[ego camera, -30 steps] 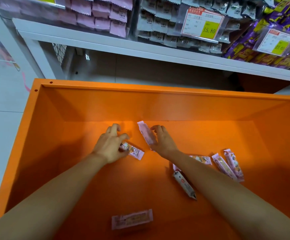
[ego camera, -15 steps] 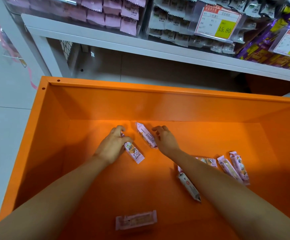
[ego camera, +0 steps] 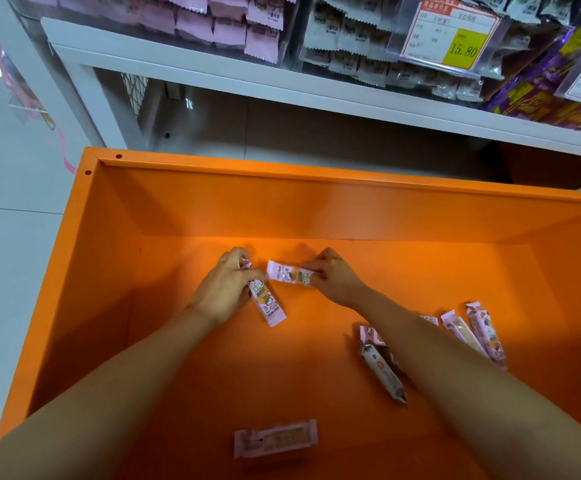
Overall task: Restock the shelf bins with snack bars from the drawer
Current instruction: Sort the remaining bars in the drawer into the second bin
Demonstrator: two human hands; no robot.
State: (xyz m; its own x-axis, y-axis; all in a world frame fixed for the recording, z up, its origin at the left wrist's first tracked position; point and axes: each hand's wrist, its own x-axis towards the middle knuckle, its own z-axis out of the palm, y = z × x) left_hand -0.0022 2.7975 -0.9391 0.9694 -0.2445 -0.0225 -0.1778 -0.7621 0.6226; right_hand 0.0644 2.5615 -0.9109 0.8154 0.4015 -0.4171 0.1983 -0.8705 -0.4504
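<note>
Inside the orange drawer [ego camera: 282, 206], near its back wall, I have the left hand [ego camera: 223, 291] curled round one pink snack bar [ego camera: 268, 303] and the right hand [ego camera: 334, 277] pinching a second bar [ego camera: 289, 273] by its end, just beside it. Loose bars [ego camera: 382, 371] lie to the right and nearer me.

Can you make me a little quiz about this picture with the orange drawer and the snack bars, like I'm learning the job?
1. True or false: the left hand is holding a snack bar.
2. What colour is the drawer? A) green B) orange C) blue
3. Fill in: the yellow price tag on the shelf reads ____.
Key: 1 true; 2 B; 3 15.80
</note>
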